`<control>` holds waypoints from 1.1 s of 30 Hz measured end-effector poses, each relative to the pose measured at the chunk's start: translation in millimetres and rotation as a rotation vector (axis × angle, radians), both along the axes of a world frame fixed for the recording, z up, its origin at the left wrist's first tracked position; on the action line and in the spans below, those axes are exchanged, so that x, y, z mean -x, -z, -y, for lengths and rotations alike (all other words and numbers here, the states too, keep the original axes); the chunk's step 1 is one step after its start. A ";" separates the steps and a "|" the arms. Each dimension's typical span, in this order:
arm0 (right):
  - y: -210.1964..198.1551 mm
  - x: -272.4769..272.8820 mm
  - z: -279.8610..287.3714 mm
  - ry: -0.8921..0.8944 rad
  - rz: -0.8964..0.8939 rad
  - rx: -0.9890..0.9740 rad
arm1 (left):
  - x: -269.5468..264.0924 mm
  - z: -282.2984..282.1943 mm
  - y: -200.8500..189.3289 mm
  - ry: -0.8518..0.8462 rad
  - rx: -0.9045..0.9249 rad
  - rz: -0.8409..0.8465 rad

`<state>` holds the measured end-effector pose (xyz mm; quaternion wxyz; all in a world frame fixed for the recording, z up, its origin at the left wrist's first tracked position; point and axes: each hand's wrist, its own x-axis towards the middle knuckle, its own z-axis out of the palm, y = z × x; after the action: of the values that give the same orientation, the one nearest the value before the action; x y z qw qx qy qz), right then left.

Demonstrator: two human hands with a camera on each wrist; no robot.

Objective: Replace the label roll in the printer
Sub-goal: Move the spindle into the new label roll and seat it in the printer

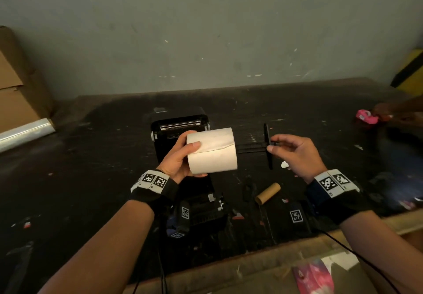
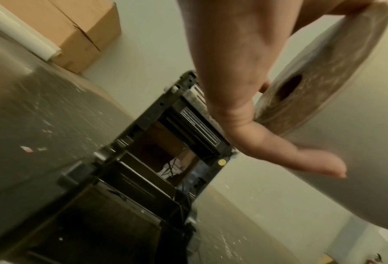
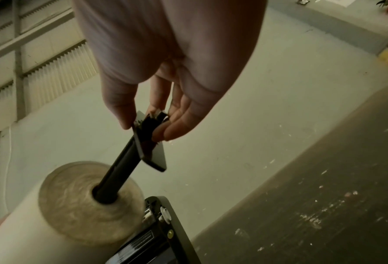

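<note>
My left hand [image 1: 180, 156] grips a full white label roll [image 1: 212, 151] in the air above the open black printer [image 1: 180, 124]. The roll's hollow core [image 2: 290, 87] shows in the left wrist view, with the printer's open bay [image 2: 165, 148] below. My right hand [image 1: 295, 154] pinches the outer end of a black spindle [image 1: 267, 145] that has a flat guide plate. The spindle's shaft [image 3: 118, 178] is partly inside the roll's [image 3: 79, 201] core from the right side.
An empty brown cardboard core [image 1: 267, 193] lies on the dark table [image 1: 91, 156] near the front. Cardboard boxes [image 1: 16, 83] stand at the far left. A pink object [image 1: 366, 116] lies at the far right. A yellow-black post [image 1: 409, 71] stands at the back right.
</note>
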<state>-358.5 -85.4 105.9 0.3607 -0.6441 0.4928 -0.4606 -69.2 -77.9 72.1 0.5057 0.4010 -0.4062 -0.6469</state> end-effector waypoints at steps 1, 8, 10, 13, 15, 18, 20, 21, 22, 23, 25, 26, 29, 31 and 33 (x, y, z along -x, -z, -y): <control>0.4 1.3 -1.4 -0.007 -0.001 -0.003 | 8.1 1.8 0.1 0.019 0.008 -0.002; 18.8 13.7 3.3 -0.098 0.044 -0.065 | 74.0 22.8 0.6 0.101 0.028 0.024; 21.2 27.3 10.6 -0.077 0.086 -0.083 | 92.6 30.1 0.7 0.112 0.018 0.016; 27.9 55.4 27.4 -0.025 0.065 -0.109 | 121.1 40.8 0.9 0.130 -0.013 0.018; 32.6 70.2 37.7 -0.025 0.135 -0.234 | 141.5 48.6 3.3 0.134 -0.033 0.009; 37.5 85.1 48.3 -0.110 0.303 -0.439 | 171.5 58.0 10.3 0.118 -0.056 0.021; 41.2 94.4 56.0 -0.161 0.364 -0.485 | 186.5 62.9 15.9 0.084 -0.062 0.029; 43.0 99.1 60.4 -0.191 0.378 -0.496 | 191.8 64.9 18.5 0.061 -0.064 0.032; 43.7 103.3 65.0 -0.225 0.374 -0.503 | 196.0 66.6 21.0 0.038 -0.068 0.034; 44.2 106.2 69.8 -0.252 0.360 -0.509 | 199.1 67.7 22.8 0.017 -0.072 0.039; 45.5 108.1 76.2 -0.273 0.329 -0.524 | 202.9 68.6 25.7 -0.018 -0.086 0.057; 46.9 108.2 78.4 -0.273 0.320 -0.526 | 204.6 68.7 26.8 -0.035 -0.093 0.066; 54.8 106.4 84.9 -0.241 0.337 -0.515 | 207.9 68.4 32.1 -0.063 -0.118 0.095; 60.8 106.9 86.9 -0.220 0.370 -0.525 | 211.3 68.5 35.0 -0.064 -0.134 0.106; 68.0 110.7 90.5 -0.224 0.402 -0.554 | 214.4 72.3 37.3 -0.063 -0.130 0.129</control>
<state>-469.2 -175.9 37.9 0.6595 -0.4684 0.4445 -0.3848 -283.6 -150.2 34.8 0.4716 0.4863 -0.3822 -0.6285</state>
